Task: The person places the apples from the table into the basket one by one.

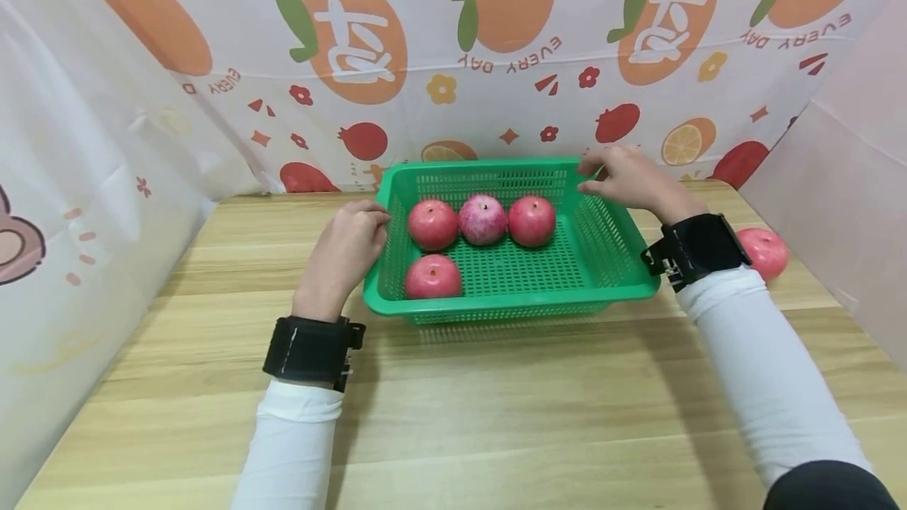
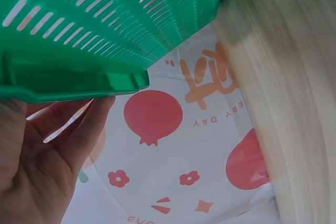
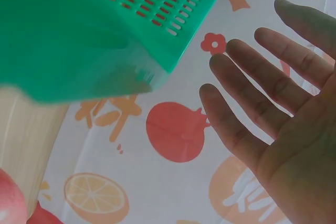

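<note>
A green plastic basket (image 1: 524,301) with slotted walls stands on the wooden table. Inside, three red apples line up along the back: a left one (image 1: 433,225), a paler, mottled middle one (image 1: 483,219) and a right one (image 1: 532,221). Another apple (image 1: 433,277) lies in the front left corner. My left hand (image 1: 347,246) grips the basket's left rim, with fingertips at the rim's edge in the left wrist view. Over the far right corner, my right hand (image 1: 631,178) has its fingers spread and holds nothing; the right wrist view shows them apart from the basket.
Right of the basket, beside my right wrist, one more red apple (image 1: 763,253) lies on the wooden table (image 1: 496,415). A white cloth (image 1: 418,124) printed with fruit hangs close behind the basket. White cloth also borders the table on the left and right.
</note>
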The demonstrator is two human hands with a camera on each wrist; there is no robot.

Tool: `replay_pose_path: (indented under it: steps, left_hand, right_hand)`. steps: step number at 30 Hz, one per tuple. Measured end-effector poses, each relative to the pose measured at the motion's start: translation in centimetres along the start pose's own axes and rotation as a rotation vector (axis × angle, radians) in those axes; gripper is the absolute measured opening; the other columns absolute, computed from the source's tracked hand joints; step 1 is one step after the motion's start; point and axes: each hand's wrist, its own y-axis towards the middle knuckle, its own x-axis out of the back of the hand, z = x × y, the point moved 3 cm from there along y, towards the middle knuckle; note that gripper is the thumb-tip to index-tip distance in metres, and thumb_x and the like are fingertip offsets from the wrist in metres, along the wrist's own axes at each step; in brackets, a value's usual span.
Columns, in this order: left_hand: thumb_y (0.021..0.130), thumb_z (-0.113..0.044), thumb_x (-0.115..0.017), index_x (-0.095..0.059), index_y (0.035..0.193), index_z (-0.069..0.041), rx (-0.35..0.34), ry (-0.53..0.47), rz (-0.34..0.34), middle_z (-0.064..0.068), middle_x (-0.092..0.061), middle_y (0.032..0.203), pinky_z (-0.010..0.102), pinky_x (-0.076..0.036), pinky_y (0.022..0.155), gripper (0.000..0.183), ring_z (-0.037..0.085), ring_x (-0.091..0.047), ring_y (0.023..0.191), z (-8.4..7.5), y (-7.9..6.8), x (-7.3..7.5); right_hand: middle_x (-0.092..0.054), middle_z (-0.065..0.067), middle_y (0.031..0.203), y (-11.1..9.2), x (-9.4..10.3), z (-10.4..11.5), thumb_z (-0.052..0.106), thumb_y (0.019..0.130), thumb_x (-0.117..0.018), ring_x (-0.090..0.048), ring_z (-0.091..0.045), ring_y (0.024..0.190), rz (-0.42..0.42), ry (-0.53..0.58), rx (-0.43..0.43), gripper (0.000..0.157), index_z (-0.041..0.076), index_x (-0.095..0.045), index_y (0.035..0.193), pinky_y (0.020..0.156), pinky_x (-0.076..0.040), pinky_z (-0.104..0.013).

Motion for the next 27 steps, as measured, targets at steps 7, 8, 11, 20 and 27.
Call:
replay_pose_path:
  steps: [7,8,11,20,27]
  left_hand:
    - [0.092,0.01,-0.062,-0.07,0.107,0.018,-0.008,0.007,-0.002,0.03,-0.066,0.114,0.052,-0.054,0.093,0.019,0.044,-0.062,0.109,0.0,0.0,-0.1]
    - [0.092,0.01,-0.062,-0.07,0.107,0.018,-0.009,0.007,-0.003,0.03,-0.066,0.113,0.052,-0.054,0.093,0.019,0.044,-0.062,0.109,0.0,0.0,-0.1]
    - [0.091,0.01,-0.062,-0.07,0.106,0.018,-0.012,0.008,-0.007,0.03,-0.067,0.113,0.052,-0.054,0.092,0.019,0.044,-0.063,0.108,0.1,0.0,-0.1]
    - [0.091,0.01,-0.062,-0.071,0.106,0.018,-0.01,0.008,-0.011,0.029,-0.067,0.113,0.052,-0.054,0.093,0.018,0.043,-0.062,0.109,0.1,-0.1,-0.1]
    - [0.091,0.01,-0.062,-0.071,0.106,0.018,-0.006,0.012,-0.007,0.03,-0.067,0.114,0.052,-0.053,0.095,0.018,0.044,-0.061,0.111,0.1,-0.2,-0.1]
  right_hand:
    - [-0.069,-0.025,0.108,-0.8,0.4,-0.9,0.01,0.096,-0.068,-0.065,-0.039,0.099,-0.004,-0.006,-0.025,0.028,-0.009,-0.067,0.116,0.086,-0.053,-0.055]
    - [-0.068,-0.026,0.109,-0.8,0.4,-1.0,0.01,0.096,-0.068,-0.065,-0.039,0.1,-0.004,-0.006,-0.028,0.028,-0.009,-0.067,0.116,0.086,-0.053,-0.055]
    - [-0.068,-0.026,0.11,-1.0,0.4,-1.3,0.011,0.096,-0.068,-0.064,-0.04,0.101,-0.005,-0.011,-0.034,0.029,-0.009,-0.067,0.117,0.086,-0.052,-0.056]
    - [-0.069,-0.024,0.106,-1.8,0.6,-2.4,0.009,0.096,-0.067,-0.061,-0.039,0.101,-0.02,-0.009,-0.036,0.026,-0.009,-0.068,0.115,0.085,-0.052,-0.056]
    - [-0.069,-0.026,0.108,-2.4,1.0,-3.1,0.009,0.096,-0.068,-0.063,-0.041,0.1,-0.042,-0.017,-0.059,0.031,-0.008,-0.067,0.122,0.084,-0.053,-0.057]
